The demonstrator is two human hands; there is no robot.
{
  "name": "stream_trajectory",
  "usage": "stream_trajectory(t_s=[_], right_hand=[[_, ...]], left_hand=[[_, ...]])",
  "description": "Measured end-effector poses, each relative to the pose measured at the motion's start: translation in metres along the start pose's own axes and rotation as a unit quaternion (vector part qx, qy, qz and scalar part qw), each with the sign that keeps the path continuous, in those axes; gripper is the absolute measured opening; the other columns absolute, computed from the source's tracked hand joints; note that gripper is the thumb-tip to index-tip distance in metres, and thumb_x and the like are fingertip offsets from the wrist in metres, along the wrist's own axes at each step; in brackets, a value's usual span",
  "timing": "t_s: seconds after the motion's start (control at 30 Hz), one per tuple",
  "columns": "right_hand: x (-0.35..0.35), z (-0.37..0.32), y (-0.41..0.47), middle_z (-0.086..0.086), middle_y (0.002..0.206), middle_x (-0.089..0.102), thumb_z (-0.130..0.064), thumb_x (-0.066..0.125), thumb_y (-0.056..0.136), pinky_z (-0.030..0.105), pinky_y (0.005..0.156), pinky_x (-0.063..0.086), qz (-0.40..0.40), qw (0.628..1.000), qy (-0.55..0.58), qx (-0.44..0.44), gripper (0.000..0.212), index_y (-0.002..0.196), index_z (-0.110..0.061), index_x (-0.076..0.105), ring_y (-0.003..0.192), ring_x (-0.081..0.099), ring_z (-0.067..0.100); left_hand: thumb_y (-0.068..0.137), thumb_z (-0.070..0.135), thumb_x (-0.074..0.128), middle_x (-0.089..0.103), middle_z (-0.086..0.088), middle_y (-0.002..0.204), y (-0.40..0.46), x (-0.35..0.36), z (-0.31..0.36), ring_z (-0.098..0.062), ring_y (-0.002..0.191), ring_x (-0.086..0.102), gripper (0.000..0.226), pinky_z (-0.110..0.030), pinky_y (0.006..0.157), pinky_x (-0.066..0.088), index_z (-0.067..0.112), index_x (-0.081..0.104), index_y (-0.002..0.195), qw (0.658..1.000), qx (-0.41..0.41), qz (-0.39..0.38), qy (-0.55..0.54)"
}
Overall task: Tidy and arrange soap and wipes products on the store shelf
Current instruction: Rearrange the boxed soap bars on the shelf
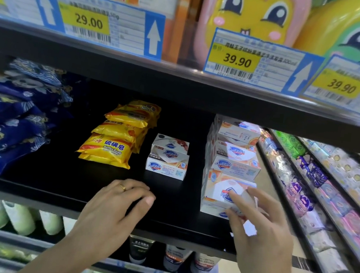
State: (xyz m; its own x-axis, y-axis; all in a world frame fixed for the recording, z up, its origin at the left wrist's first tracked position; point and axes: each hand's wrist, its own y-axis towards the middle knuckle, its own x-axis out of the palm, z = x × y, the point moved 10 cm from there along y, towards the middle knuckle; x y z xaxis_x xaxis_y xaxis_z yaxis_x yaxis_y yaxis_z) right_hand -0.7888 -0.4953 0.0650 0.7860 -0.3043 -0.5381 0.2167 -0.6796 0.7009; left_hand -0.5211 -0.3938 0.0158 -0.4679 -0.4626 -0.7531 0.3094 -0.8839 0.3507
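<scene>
The black shelf (56, 173) in front of me holds everything I am sorting: a heap of blue wipes packs (11, 115) slumped at the far left, a stack of yellow sulfur soap bars (117, 137) in the middle, a small pile of white soap boxes (168, 160) just beside them, and a taller column of the same white boxes (233, 156) running back along the right end. I judge I am squaring up that right-hand column at its front. My right hand (260, 234) has its fingers and thumb curled round the front soap box (220, 186), which sits at the shelf's front edge, tipped so its logo reads upside down. My left hand (118, 206) lies flat and relaxed on the bare shelf near the front lip, gripping nothing, a ring on one finger. Next, I think, the box wants turning so its label reads upright, then seating flush with the column behind it; after that the small loose pile could move across to join.
</scene>
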Motion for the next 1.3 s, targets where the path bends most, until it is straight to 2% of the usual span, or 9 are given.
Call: stream_trajectory(t_s=[0.1, 0.27, 0.47, 0.63, 0.7, 0.9, 1.07, 1.17, 1.3], right_hand=[[0.0, -0.017, -0.005, 0.003, 0.128, 0.062, -0.008, 0.084, 0.077, 0.005, 0.085, 0.045, 0.013, 0.999, 0.028, -0.036, 0.041, 0.111, -0.031, 0.08, 0.09, 0.069, 0.025], [0.013, -0.058, -0.02, 0.009, 0.13, 0.061, -0.004, 0.081, 0.085, 0.043, 0.082, 0.06, 0.013, 0.99, 0.075, -0.115, 0.033, 0.114, -0.021, 0.08, 0.113, 0.065, 0.035], [0.021, -0.078, -0.027, 0.008, 0.13, 0.061, -0.017, 0.079, 0.085, 0.043, 0.078, 0.061, 0.005, 0.99, 0.08, -0.114, 0.029, 0.113, -0.024, 0.081, 0.116, 0.063, 0.03], [0.025, -0.083, -0.031, 0.007, 0.135, 0.055, -0.004, 0.086, 0.077, 0.02, 0.084, 0.058, -0.013, 0.987, 0.114, -0.109, 0.045, 0.117, -0.022, 0.075, 0.121, 0.06, 0.012], [0.025, -0.079, -0.028, 0.001, 0.14, 0.051, -0.013, 0.083, 0.076, 0.009, 0.087, 0.051, -0.028, 0.986, 0.144, -0.076, 0.06, 0.131, -0.028, 0.062, 0.125, 0.056, 0.006], [0.033, -0.062, -0.023, -0.011, 0.136, 0.057, -0.058, 0.067, 0.082, 0.012, 0.071, 0.055, -0.097, 0.957, 0.251, 0.105, 0.064, 0.141, -0.042, 0.049, 0.111, 0.065, 0.012], [0.061, -0.049, -0.028, -0.015, 0.119, 0.07, -0.081, 0.066, 0.075, 0.027, 0.071, 0.059, -0.224, 0.851, 0.351, 0.319, 0.061, 0.129, -0.054, 0.056, 0.096, 0.071, 0.007], [0.083, -0.058, -0.041, 0.002, 0.106, 0.077, -0.062, 0.078, 0.065, 0.036, 0.06, 0.058, -0.313, 0.749, 0.429, 0.396, 0.069, 0.126, -0.031, 0.065, 0.078, 0.071, 0.024], [0.092, -0.06, -0.046, 0.015, 0.106, 0.077, -0.031, 0.088, 0.072, 0.032, 0.053, 0.054, -0.322, 0.703, 0.48, 0.415, 0.056, 0.12, -0.009, 0.069, 0.068, 0.066, 0.027]], left_hand=[[0.093, 0.077, 0.031, 0.07, 0.032, 0.11, 0.004, -0.004, 0.0, 0.007, 0.114, 0.059, 0.047, -0.024, 0.093, 0.046, 0.055, 0.067, 0.114, 0.983, -0.059, -0.015, -0.174], [0.077, 0.085, 0.041, 0.076, 0.017, 0.107, 0.008, 0.009, 0.025, -0.004, 0.099, 0.07, 0.06, -0.029, 0.089, 0.049, 0.05, 0.068, 0.117, 0.932, -0.104, -0.104, -0.332], [0.077, 0.047, 0.073, 0.081, 0.002, 0.104, 0.004, 0.018, 0.024, -0.015, 0.097, 0.078, 0.054, -0.031, 0.088, 0.063, 0.021, 0.065, 0.124, 0.873, -0.186, -0.123, -0.435], [0.073, 0.038, 0.077, 0.081, -0.002, 0.105, 0.0, 0.014, 0.011, -0.017, 0.099, 0.078, 0.054, -0.025, 0.082, 0.06, 0.016, 0.066, 0.121, 0.871, -0.179, -0.101, -0.446], [0.076, 0.034, 0.084, 0.081, -0.006, 0.106, 0.0, 0.01, 0.005, -0.021, 0.099, 0.078, 0.052, -0.021, 0.08, 0.06, 0.015, 0.066, 0.121, 0.867, -0.17, -0.087, -0.459], [0.084, 0.034, 0.084, 0.078, -0.001, 0.119, -0.002, -0.007, -0.001, -0.019, 0.112, 0.074, 0.035, -0.018, 0.091, 0.056, 0.04, 0.067, 0.114, 0.9, -0.087, -0.067, -0.422], [0.089, 0.041, 0.079, 0.072, 0.0, 0.131, -0.005, -0.016, 0.009, -0.023, 0.125, 0.067, 0.046, -0.043, 0.1, 0.054, 0.036, 0.059, 0.13, 0.922, -0.008, -0.071, -0.38], [0.092, 0.038, 0.076, 0.071, 0.004, 0.132, -0.008, -0.02, 0.017, -0.019, 0.13, 0.063, 0.047, -0.033, 0.102, 0.052, 0.032, 0.058, 0.135, 0.941, 0.039, -0.064, -0.33], [0.092, 0.027, 0.078, 0.069, 0.01, 0.133, -0.012, -0.022, 0.017, -0.01, 0.133, 0.058, 0.045, -0.016, 0.102, 0.046, 0.036, 0.059, 0.132, 0.951, 0.051, -0.061, -0.3]])
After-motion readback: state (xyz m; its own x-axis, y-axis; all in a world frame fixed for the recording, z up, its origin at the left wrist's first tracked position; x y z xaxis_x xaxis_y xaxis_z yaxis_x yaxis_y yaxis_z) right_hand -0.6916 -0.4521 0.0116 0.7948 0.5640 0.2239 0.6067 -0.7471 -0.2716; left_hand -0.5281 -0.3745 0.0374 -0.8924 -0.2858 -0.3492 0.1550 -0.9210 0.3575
